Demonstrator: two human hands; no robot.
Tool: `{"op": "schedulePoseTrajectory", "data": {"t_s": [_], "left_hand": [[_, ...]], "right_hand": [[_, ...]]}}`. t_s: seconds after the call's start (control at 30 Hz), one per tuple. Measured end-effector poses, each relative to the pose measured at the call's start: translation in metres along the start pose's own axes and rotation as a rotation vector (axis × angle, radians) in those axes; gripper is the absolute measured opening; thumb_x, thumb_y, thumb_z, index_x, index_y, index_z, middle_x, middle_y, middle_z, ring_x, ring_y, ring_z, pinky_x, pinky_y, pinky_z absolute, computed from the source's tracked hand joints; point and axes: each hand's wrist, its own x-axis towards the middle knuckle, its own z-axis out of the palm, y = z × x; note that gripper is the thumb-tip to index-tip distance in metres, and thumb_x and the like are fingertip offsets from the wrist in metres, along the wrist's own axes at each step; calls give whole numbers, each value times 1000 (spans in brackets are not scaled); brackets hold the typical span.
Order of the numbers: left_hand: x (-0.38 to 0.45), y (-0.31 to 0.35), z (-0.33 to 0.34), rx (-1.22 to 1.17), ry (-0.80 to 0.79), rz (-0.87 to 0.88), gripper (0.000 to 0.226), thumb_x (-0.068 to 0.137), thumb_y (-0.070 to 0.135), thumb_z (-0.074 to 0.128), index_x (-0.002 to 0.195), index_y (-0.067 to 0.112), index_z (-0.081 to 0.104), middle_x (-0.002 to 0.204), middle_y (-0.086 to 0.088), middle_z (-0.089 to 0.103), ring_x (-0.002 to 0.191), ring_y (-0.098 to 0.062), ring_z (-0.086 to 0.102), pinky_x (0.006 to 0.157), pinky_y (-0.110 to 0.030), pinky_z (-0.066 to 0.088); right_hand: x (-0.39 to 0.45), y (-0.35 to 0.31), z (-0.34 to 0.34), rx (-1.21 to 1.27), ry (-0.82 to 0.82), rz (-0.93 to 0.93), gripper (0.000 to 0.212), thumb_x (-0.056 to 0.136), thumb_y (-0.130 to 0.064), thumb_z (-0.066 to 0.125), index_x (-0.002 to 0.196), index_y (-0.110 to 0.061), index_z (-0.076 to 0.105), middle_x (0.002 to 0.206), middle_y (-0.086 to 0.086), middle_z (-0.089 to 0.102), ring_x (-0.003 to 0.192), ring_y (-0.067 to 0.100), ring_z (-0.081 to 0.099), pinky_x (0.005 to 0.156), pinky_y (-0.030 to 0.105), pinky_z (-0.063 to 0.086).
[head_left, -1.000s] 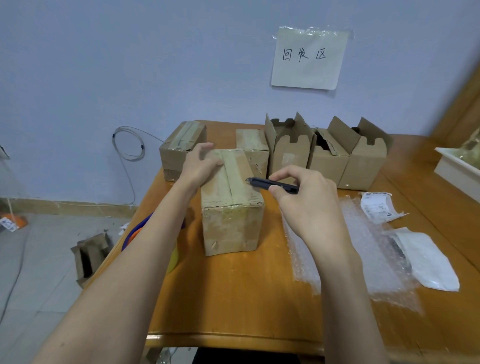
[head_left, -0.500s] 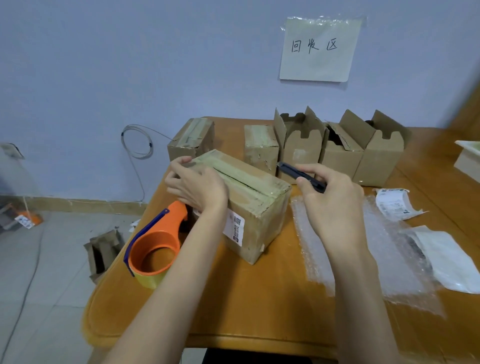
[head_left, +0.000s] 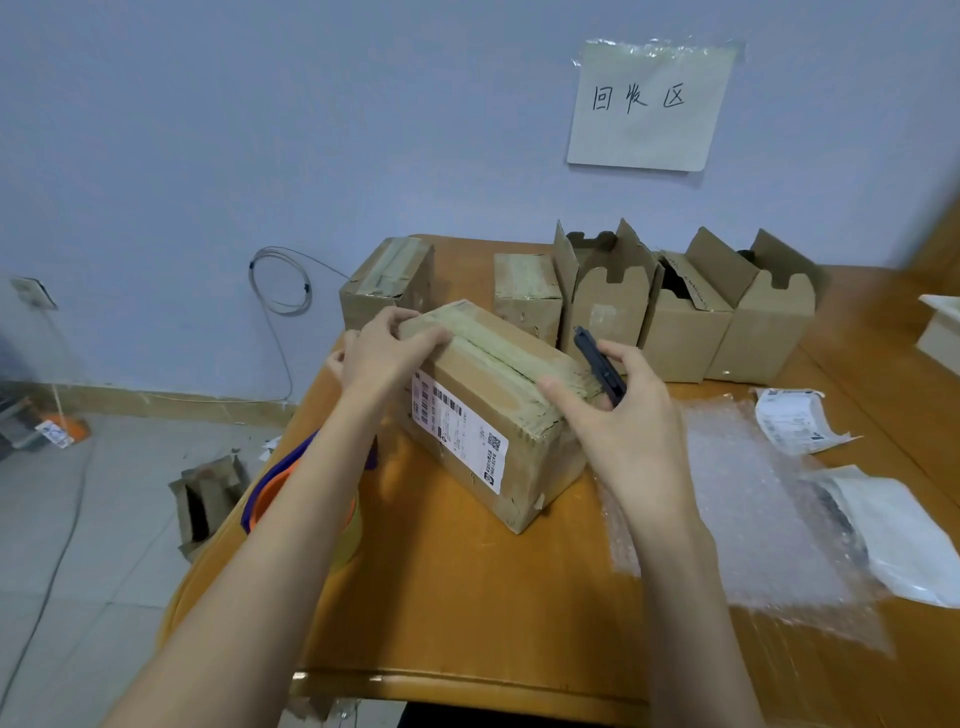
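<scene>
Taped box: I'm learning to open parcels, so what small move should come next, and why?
Probably lower the tip of the cutter onto the tape seam at the near end. The taped box is sealed shut, the left hand grips its far end, and the right hand holds the cutter with its tip pointing up, off the tape.

This is looking like a small parcel-handling room. A paper sign (head_left: 647, 104) reading 回收区, recycling area, is hanging taped on the bare blue wall. Taped boxes (head_left: 387, 288) and opened boxes (head_left: 605, 306) are standing in a row at the back of a wooden desk (head_left: 493, 597). A labelled box (head_left: 530, 462) is lying mid-desk. A tape dispenser (head_left: 270, 499) is sitting at the left edge. Bubble wrap (head_left: 753, 519), a peeled label (head_left: 795, 421) and a mailer (head_left: 904, 535) are lying on the right. A torn carton (head_left: 205, 501) is lying on the tiled floor (head_left: 104, 519).
</scene>
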Motion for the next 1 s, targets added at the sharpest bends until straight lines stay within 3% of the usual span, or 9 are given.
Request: {"op": "schedulePoseTrajectory", "data": {"t_s": [0.1,0.17,0.3,0.37,0.5,0.67,0.77,0.87,1.0], "left_hand": [[-8,-6,-18,-24,-57,36,83,62,68,71,133,29,49,131,4,51,130,-20,43,110,-44,34],[-16,-17,-36,81,-1,63,69,77,53,72,135,22,50,142,-2,45,133,-21,40,106,-39,34],[-23,-41,-71,629,-128,-114,53,80,49,70,113,12,52,120,-12,50,107,-29,52,87,-37,42],[-21,-49,-71,688,-204,-203,43,81,38,72,102,11,47,106,-10,52,90,-26,50,75,-33,40],[-9,-64,-57,499,52,-130,29,84,19,68,102,14,45,108,-10,62,98,-30,55,73,-36,41],[-2,-78,-42,442,188,-79,19,85,3,54,98,14,46,103,-16,64,97,-36,56,71,-38,41],[-3,-86,-36,400,255,-29,15,93,14,49,108,13,49,111,-15,61,100,-37,57,80,-42,46],[-4,-71,-33,150,275,93,35,99,32,45,128,13,48,130,-11,51,104,-26,56,91,-42,43],[0,-39,-29,-154,68,59,59,90,62,47,137,27,44,132,-1,55,113,-18,56,85,-33,40]], "right_hand": [[-2,4,9,27,-54,35,77,69,-50,80,135,-34,43,118,-10,56,111,15,53,93,37,50],[1,6,10,36,-57,40,79,68,-49,81,135,-35,42,119,-9,56,110,16,53,92,40,50],[5,5,9,44,-58,47,79,68,-46,82,136,-34,42,119,-8,54,107,15,53,92,39,50],[6,5,9,51,-57,51,80,69,-44,82,137,-33,42,120,-8,53,107,14,52,91,36,49],[7,6,9,66,-69,51,80,71,-43,81,139,-33,40,122,-6,51,106,13,51,84,28,44],[9,8,9,85,-68,49,78,74,-39,80,140,-34,39,126,-4,52,104,13,53,80,27,43],[11,8,10,77,-45,25,74,78,-35,77,142,-33,38,125,-4,52,102,12,53,78,25,41],[15,8,10,90,-20,10,70,80,-29,76,141,-33,41,117,-3,55,92,10,52,78,26,44],[19,9,10,122,-11,13,69,79,-20,78,138,-34,44,87,-4,52,73,8,49,66,20,43]]}}
